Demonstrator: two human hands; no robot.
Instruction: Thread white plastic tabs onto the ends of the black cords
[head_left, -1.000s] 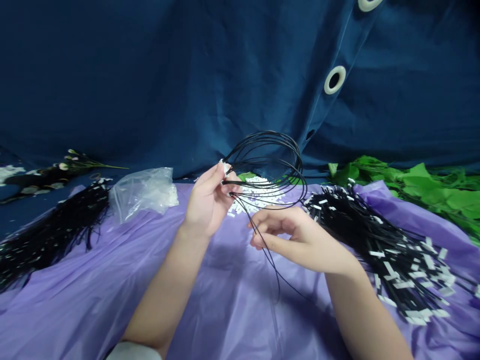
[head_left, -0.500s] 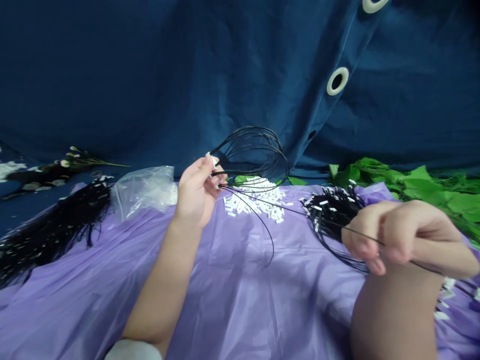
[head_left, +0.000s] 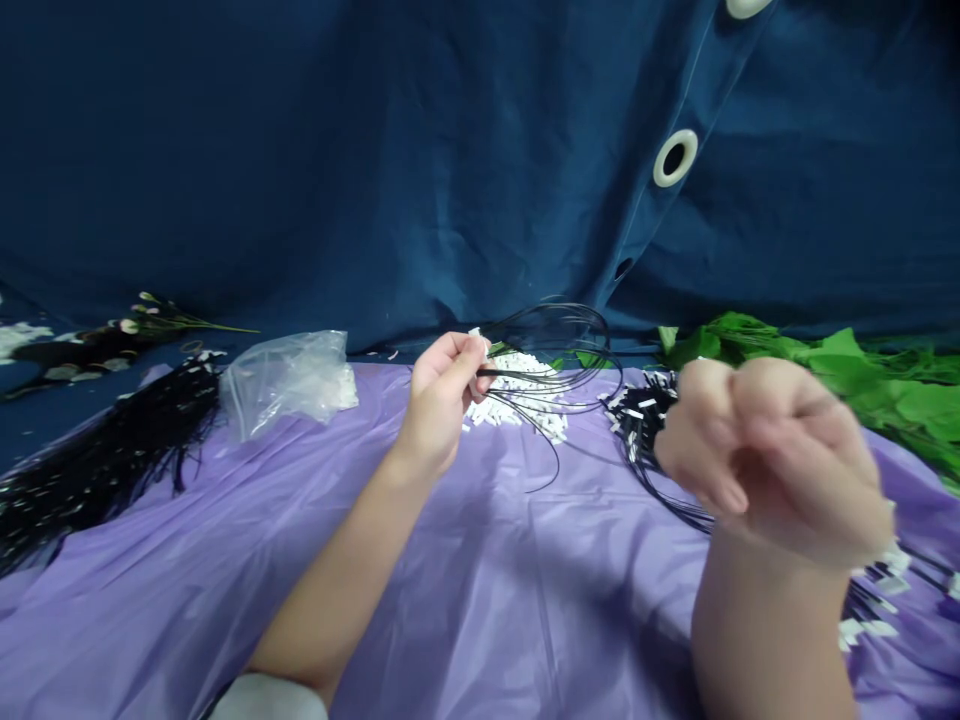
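Observation:
My left hand (head_left: pixel 441 398) is closed in a pinch on a bunch of thin black wires (head_left: pixel 559 345) that loop out to the right above a small heap of white tags (head_left: pixel 517 400). My right hand (head_left: pixel 772 455) is raised close to the camera at the right, blurred by motion, its fingers curled into a fist. Whether it holds a wire I cannot make out. It hides part of a pile of black wires with white tags (head_left: pixel 660 425) lying on the purple plastic sheet (head_left: pixel 480 600).
A crumpled clear plastic bag (head_left: pixel 289 380) lies at the left of the sheet, with another pile of black wires (head_left: pixel 97 465) beyond it. Green leaves (head_left: pixel 840 375) lie at the right. A dark blue curtain with white eyelets (head_left: pixel 673 158) hangs behind.
My right hand pulled one wire out to the right, then rose toward the camera and closed into a fist. My left hand drifted right and lowered, and the wire loops dropped with it.

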